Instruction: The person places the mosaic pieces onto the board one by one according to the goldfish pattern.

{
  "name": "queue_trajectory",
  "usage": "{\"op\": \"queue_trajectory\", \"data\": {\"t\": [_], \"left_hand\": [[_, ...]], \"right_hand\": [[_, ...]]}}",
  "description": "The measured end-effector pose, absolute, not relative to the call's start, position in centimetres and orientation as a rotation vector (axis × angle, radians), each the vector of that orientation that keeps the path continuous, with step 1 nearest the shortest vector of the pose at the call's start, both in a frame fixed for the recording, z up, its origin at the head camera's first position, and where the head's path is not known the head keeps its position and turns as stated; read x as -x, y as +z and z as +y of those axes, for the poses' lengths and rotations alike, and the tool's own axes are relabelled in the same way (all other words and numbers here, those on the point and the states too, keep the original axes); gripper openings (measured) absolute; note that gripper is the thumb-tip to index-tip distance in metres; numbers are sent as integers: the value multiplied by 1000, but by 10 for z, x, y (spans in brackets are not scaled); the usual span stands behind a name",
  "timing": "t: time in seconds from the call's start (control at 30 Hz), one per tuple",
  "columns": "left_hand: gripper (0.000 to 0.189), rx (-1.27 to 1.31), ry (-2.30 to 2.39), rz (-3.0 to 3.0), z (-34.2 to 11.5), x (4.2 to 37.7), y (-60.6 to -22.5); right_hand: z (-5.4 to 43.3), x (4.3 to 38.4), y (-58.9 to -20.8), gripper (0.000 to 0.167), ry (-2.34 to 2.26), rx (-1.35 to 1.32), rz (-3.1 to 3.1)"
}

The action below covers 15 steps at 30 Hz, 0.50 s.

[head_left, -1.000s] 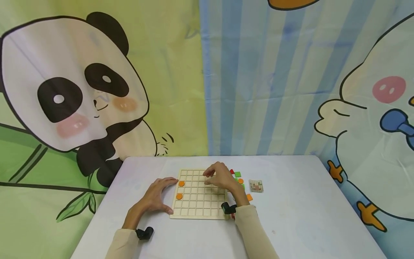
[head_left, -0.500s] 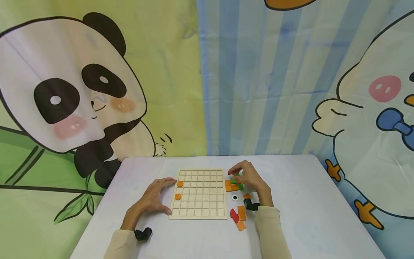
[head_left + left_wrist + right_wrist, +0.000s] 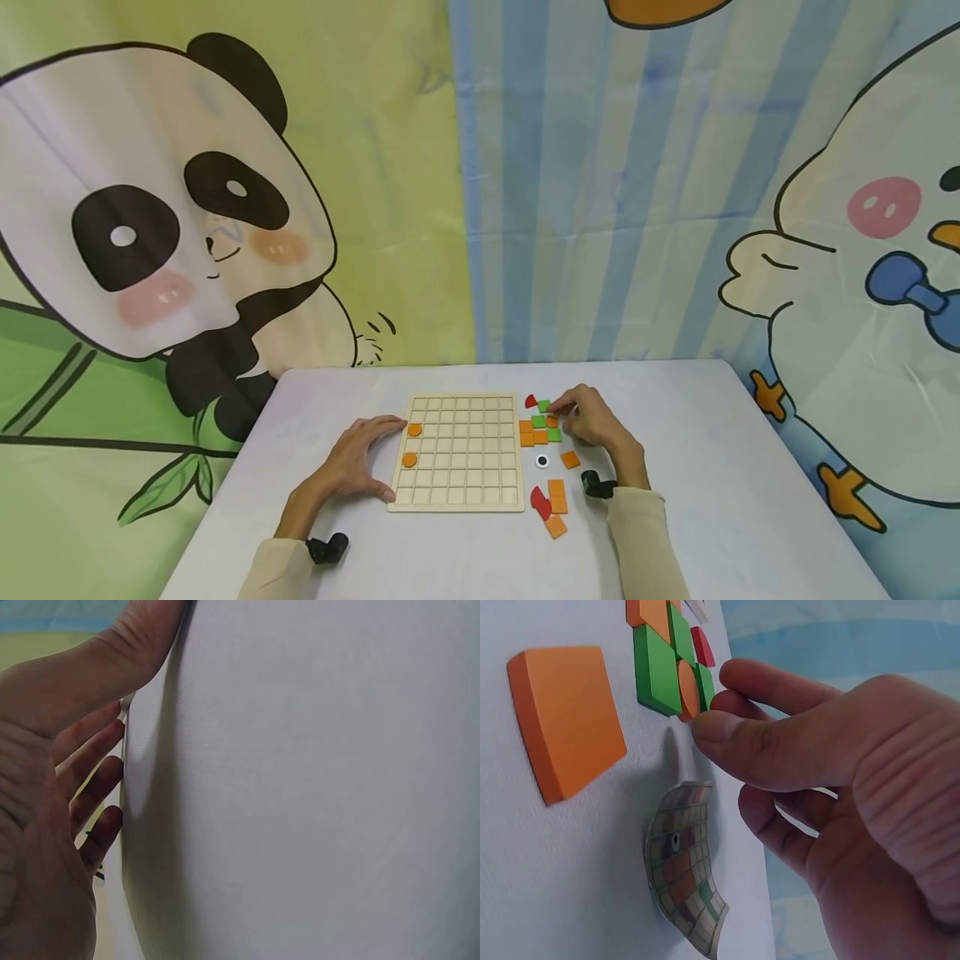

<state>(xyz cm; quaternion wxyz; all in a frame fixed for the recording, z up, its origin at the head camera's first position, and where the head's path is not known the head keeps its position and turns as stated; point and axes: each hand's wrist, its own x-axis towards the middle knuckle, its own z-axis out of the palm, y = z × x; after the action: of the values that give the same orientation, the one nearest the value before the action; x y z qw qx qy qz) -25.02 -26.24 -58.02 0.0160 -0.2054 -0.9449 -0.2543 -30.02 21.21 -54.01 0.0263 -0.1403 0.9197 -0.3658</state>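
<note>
A pale wooden grid board (image 3: 466,495) lies on the white table. Two orange discs, one upper (image 3: 414,430) and one lower (image 3: 408,460), sit in cells near its left side. My left hand (image 3: 351,461) rests at the board's left edge, thumb and fingers spread wide. To the right of the board, my right hand (image 3: 591,417) reaches over a cluster of tiles, its fingertips close to an orange disc (image 3: 688,691) and a green tile (image 3: 657,671). Nothing shows between thumb and fingers in the right wrist view.
Loose orange tiles (image 3: 557,497), red pieces (image 3: 540,503) and a white ring with a black centre (image 3: 542,461) lie right of the board. A curved patterned card (image 3: 684,862) lies beneath the right hand, hidden in the head view. A cartoon curtain (image 3: 397,183) stands behind the table.
My right hand has moved from above the board to the right, then down toward the orange disc among the tiles. My left hand has stayed at the board's left edge.
</note>
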Motion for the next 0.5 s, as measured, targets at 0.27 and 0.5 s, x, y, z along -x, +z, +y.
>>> {"op": "queue_trajectory", "data": {"t": [0.27,0.5], "left_hand": [[128,647,-781,-2932,-263,249,-582],[127,657,-784,-2916,-264,250,-580]], "right_hand": [[209,303,-543,40,-1115,433,2806],[210,307,-544,39,-1109,488,2806]]}}
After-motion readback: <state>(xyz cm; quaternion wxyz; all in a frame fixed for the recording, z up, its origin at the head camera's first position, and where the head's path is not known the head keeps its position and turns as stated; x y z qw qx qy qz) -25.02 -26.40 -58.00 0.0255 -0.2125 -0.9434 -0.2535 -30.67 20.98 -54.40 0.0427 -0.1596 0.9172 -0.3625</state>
